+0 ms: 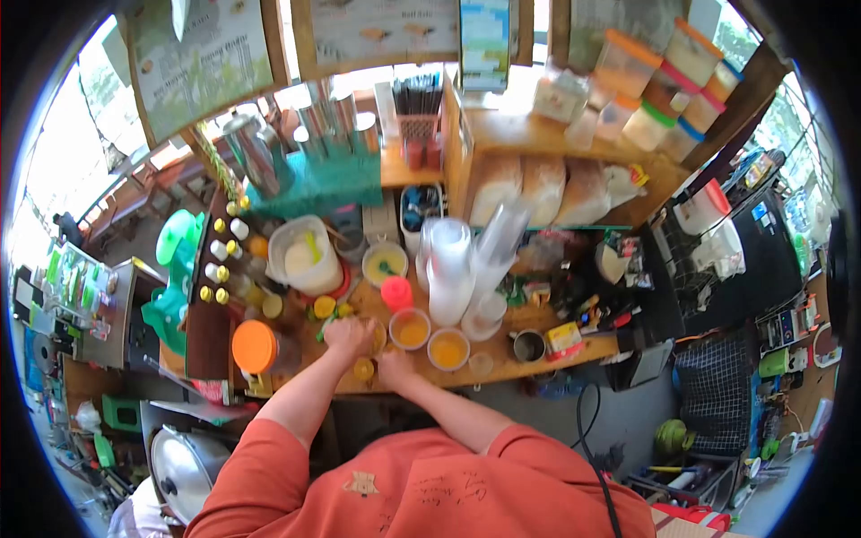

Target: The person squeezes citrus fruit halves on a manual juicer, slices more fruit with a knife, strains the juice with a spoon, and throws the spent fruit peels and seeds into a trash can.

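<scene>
This is a small street drink stall, open to the outdoors. A crowded wooden desk (502,354) carries cups of orange juice (448,348), tall stacks of plastic cups (448,269) and a row of yellow-capped bottles (220,260). Menu boards (197,63) hang overhead. A wooden shelf (538,134) holds loaves of bread (538,188) and lidded plastic tubs (664,81). Metal shakers (332,117) stand at the back, beside a holder of straws (417,94). Daylight and greenery show past the edges.

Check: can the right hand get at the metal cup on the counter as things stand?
Probably yes. The right hand sits at the counter's front edge, and the metal cup stands off to its right with only a small clear cup between.
</scene>
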Demonstrator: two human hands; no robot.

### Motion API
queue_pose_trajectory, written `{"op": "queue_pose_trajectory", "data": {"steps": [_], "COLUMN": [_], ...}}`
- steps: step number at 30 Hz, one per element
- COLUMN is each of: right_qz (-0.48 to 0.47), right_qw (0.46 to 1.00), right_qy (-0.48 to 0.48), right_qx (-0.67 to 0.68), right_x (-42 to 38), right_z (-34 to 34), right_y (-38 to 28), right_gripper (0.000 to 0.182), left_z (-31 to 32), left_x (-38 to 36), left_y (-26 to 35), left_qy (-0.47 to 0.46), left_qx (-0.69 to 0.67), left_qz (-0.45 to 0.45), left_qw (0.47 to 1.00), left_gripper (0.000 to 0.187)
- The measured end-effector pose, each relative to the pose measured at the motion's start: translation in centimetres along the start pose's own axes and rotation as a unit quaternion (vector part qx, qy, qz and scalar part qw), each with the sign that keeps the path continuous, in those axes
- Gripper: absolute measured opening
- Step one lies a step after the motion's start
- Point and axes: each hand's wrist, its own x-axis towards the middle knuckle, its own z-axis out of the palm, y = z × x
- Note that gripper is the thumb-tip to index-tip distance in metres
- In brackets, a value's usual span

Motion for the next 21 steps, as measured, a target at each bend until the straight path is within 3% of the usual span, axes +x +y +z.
{"op": "queue_pose_trajectory", "data": {"steps": [2, 4, 7, 15, 17, 21], "right_qz": [0.004, 0.04, 0.05, 0.054, 0.039, 0.064], "right_qw": [1.0, 0.998, 0.998, 0.998, 0.999, 0.997], "right_qy": [0.018, -0.052, -0.042, -0.04, -0.013, -0.034], "right_qx": [0.007, 0.01, 0.006, 0.001, 0.009, -0.019], "right_x": [1.2, -1.7, -0.9, -0.7, -0.9, -0.8], "right_z": [-0.7, -2.2, -2.2, -1.6, -1.1, -1.7], "right_y": [1.1, -2.7, -2.1, -1.8, -1.6, -2.3], "right_gripper": [0.022, 0.022, 0.021, 0.018, 0.018, 0.017], "left_z": [-0.4, -3.1, -2.9, -2.2, -1.7, -1.4], "left_x": [1.3, -2.6, -1.1, -0.6, -1.1, -1.1], "left_y": [0.2, -2.5, -3.3, -2.2, -1.9, -1.3], "left_qy": [0.004, 0.007, -0.005, -0.046, 0.006, 0.002], "left_qx": [0.001, 0.06, 0.068, 0.074, 0.045, 0.053], "left_qz": [0.011, 0.192, 0.265, 0.24, 0.207, 0.188], "left_qw": [1.0, 0.979, 0.962, 0.967, 0.977, 0.981], "left_gripper": [0.075, 0.078, 0.078, 0.064, 0.059, 0.055]}}
